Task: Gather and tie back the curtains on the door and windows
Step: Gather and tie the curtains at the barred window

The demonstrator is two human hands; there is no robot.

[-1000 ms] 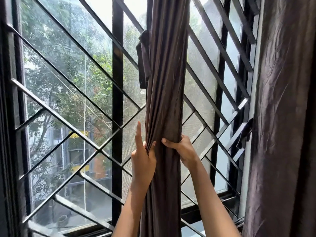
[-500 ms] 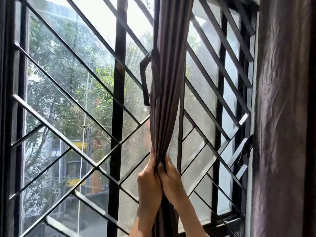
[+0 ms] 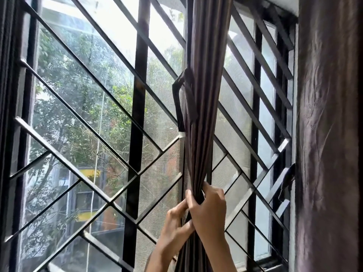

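A brown curtain [image 3: 206, 85] hangs gathered into a narrow bundle in front of the window's middle post. My right hand [image 3: 209, 211] grips the bundle, fingers wrapped round its folds. My left hand [image 3: 174, 222] sits just below and left of it, thumb and fingers against the same fabric. A dark tie-back strap [image 3: 179, 99] hangs in a loop on the bundle's left side, well above both hands. A second strap [image 3: 286, 183] dangles from the grille at the right.
A black metal grille [image 3: 137, 114] with diagonal bars and mesh covers the window close behind the curtain. Another brown curtain [image 3: 330, 144] hangs ungathered along the right edge. The window sill [image 3: 269, 263] shows at the lower right.
Both hands closed in from either side of the bundle and squeezed it tight. The view tilted upward, so the curtain, strap and hands sit lower in the frame.
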